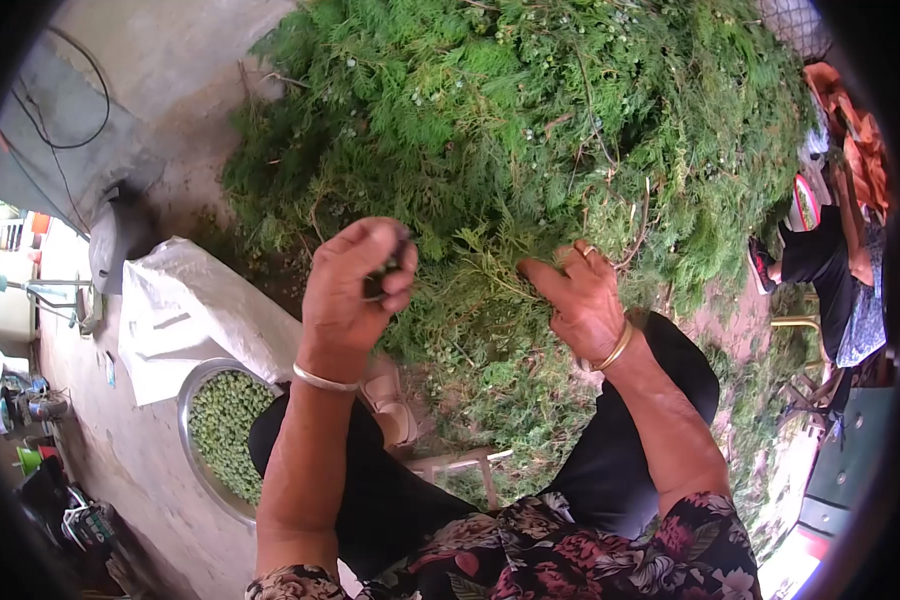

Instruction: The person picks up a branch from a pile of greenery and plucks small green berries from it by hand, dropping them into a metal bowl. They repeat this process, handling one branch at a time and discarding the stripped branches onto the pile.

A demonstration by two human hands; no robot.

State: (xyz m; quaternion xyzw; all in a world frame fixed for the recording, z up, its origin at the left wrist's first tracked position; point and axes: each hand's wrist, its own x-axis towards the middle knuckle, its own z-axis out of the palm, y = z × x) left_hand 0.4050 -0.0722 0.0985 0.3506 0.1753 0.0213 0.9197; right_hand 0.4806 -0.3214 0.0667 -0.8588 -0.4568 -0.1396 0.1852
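While you sit facing the heap of feathery green branches [530, 120], your left hand [355, 285] is raised in front of its near edge. The fingers are curled inward and the thumb is pressed against them, clenched around a small dark-green clump [378, 283]. Only a sliver of that clump shows between the fingers, so its make-up cannot be told.

Your right hand [582, 300] is at the near edge of the heap. Thumb and forefinger are pinched together on a sprig [485, 250] that runs back into the mass.

Note the look of the foliage:
- Fine, flat, fern-like sprays, bright to mid green.
- Thin brown woody stems crossing through it.
- Small pale green round fruits scattered among the sprays.

The heap lies on the ground and fills the upper middle of the view, just beyond your knees.

A round metal basin [185, 400] sits on the ground at your left, partly hidden by your left forearm. It holds a layer of small round green fruits [225, 425]. A white sack [185, 300] lies just beyond the basin, between it and the heap.

A silver bangle [320, 380] circles your left wrist and a gold bangle [615, 350] your right. Another person [820, 260] in dark trousers sits at the right edge, well apart from both hands.
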